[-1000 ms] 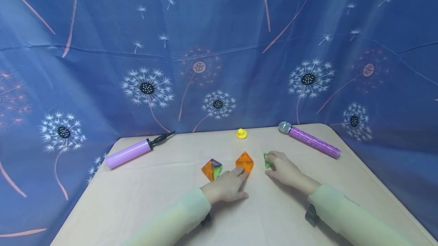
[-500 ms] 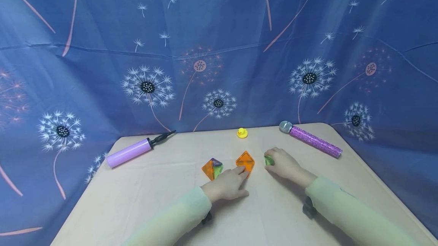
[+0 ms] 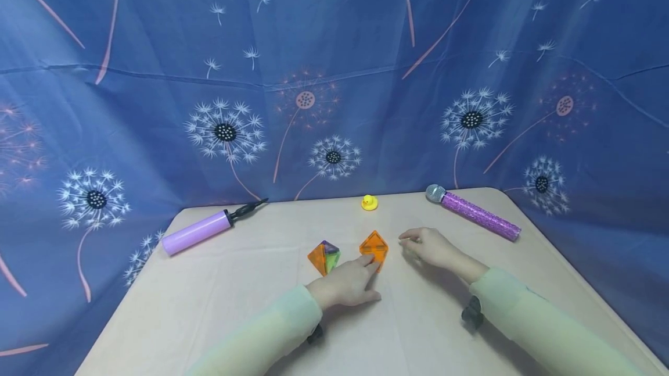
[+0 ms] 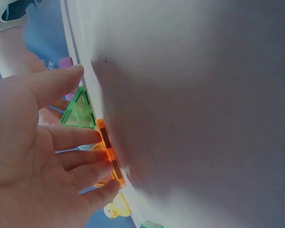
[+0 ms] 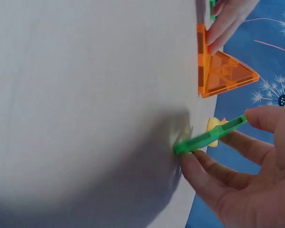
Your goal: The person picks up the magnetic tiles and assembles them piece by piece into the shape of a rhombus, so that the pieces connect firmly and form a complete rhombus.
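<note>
My right hand point(image 3: 431, 246) pinches a green triangular magnetic tile point(image 5: 211, 135) by its edges between thumb and fingers. In the right wrist view the tile is seen edge-on, tilted; the hand mostly hides it in the head view. Left of it lie orange magnetic tiles point(image 3: 373, 244), one flat and one triangle point(image 5: 230, 73) leaning up from it. The extended fingers of my left hand point(image 3: 345, 283) rest on the flat one. Beside that hand stands a small multicoloured tile shape point(image 3: 324, 257) with orange, green and purple faces, partly covered by the hand.
A yellow rubber duck point(image 3: 369, 203) sits behind the orange tiles. At the back right lies a glittery purple microphone point(image 3: 478, 213), and a lilac hand pump point(image 3: 201, 232) with a black end is at the left. A blue dandelion-print cloth point(image 3: 334, 74) hangs behind the table.
My right hand has picked up the green tile and turned it, so it now barely shows in the head view. My left hand and the orange tiles have stayed put.
</note>
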Demonstrator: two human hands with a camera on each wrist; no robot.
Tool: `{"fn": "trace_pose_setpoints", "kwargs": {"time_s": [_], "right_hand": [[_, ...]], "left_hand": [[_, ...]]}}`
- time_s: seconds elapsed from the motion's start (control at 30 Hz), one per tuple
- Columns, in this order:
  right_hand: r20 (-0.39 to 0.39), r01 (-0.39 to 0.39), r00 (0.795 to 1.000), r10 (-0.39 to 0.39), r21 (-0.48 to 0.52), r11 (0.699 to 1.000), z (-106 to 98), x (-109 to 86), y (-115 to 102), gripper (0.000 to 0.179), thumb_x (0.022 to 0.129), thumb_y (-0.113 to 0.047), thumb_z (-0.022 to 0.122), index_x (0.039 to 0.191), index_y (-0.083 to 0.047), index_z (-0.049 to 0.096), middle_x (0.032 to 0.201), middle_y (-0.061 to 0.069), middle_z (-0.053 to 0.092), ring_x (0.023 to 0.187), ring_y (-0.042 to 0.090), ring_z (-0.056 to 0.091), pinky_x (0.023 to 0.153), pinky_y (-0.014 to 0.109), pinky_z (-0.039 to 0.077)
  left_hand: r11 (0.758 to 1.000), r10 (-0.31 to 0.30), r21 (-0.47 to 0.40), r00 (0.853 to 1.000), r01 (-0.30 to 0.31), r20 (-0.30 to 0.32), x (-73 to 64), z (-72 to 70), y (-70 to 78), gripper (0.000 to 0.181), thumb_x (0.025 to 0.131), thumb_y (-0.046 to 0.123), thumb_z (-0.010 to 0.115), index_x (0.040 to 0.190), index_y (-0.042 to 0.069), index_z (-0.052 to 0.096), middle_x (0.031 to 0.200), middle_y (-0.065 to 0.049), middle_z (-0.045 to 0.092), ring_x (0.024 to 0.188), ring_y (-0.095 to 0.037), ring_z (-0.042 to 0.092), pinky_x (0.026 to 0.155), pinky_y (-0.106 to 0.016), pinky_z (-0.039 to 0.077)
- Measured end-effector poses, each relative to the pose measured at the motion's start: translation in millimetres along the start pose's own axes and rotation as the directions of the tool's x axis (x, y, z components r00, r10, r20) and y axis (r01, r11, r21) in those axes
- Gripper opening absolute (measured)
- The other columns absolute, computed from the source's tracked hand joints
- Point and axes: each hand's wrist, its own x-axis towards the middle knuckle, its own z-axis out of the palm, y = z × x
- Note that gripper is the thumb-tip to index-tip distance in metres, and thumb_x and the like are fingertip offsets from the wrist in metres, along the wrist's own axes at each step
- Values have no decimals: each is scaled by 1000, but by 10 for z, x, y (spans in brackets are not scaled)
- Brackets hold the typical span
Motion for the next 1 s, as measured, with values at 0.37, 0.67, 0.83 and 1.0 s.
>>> {"fn": "trace_pose_setpoints", "kwargs": {"time_s": [0.37,0.67,0.83,1.0], "right_hand": [[141,-288,957,252,541,790,89,-63,-71,41,109,-14,47,134,17,52,95,18,64,84,21,64,78,38,61],[153,-308,948,278,663,683,189,-90,-162,43,108,-12,47,140,16,46,132,37,55,108,40,67,84,42,60],[172,-299,951,255,715,632,238,-86,-170,44,108,-12,47,141,17,44,125,36,60,109,38,68,86,41,59],[179,-300,951,252,730,614,247,-84,-168,46,109,-15,48,142,17,42,122,33,62,109,38,67,87,42,59]], "left_hand": [[1000,-14,-6,1000,14,-11,25,42,-5,71,97,48,67,152,8,48,159,-11,40,143,-22,43,114,-32,37],[1000,-28,1,1000,28,-10,66,53,0,72,97,49,67,153,9,47,160,-10,40,144,-22,42,114,-32,37],[1000,-25,3,1000,25,-6,61,35,13,72,97,49,67,153,9,47,160,-10,39,144,-22,41,114,-33,37],[1000,-25,3,1000,25,-7,57,22,26,72,96,48,68,153,8,48,160,-10,40,144,-22,41,114,-33,37]]}}
